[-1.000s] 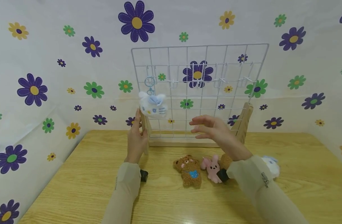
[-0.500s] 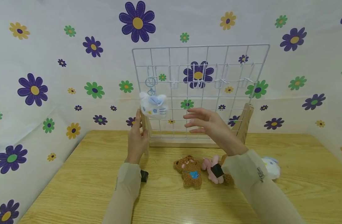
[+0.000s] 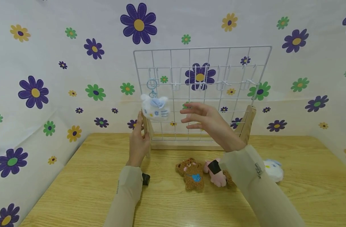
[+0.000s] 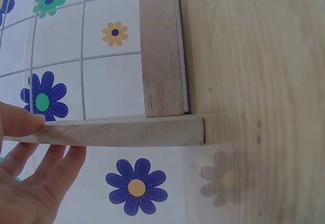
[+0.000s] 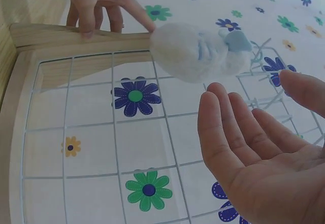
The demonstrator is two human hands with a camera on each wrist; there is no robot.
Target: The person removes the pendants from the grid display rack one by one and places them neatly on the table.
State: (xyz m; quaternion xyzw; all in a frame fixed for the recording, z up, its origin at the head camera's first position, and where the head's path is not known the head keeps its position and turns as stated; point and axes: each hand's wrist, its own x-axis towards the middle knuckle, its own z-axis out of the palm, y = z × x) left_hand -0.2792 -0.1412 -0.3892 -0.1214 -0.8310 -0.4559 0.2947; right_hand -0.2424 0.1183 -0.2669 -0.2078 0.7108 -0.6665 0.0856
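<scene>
A white plush cat-head keychain point(image 3: 155, 108) with a blue bow hangs by its blue ring from the leftmost hook of the white wire grid rack point(image 3: 187, 104). My left hand point(image 3: 139, 143) grips the wooden left post point(image 4: 117, 132) of the rack, thumb on one side and fingers on the other in the left wrist view. In front of the grid my right hand point(image 3: 211, 123) is raised with fingers relaxed and nothing in it. The right wrist view has its fingers point(image 5: 216, 127) just beside the plush head, apart from it.
On the wooden table point(image 3: 76, 186) before the rack lie a brown bear plush point(image 3: 193, 175), a pink plush point(image 3: 216, 178) partly covered by the right wrist's black camera, another brown plush point(image 3: 228, 178) and a white plush point(image 3: 273, 170). Several white hooks point(image 3: 224, 82) line the grid.
My right hand has moved left and slightly up, closer to the hanging plush keychain. The left hand stays on the post.
</scene>
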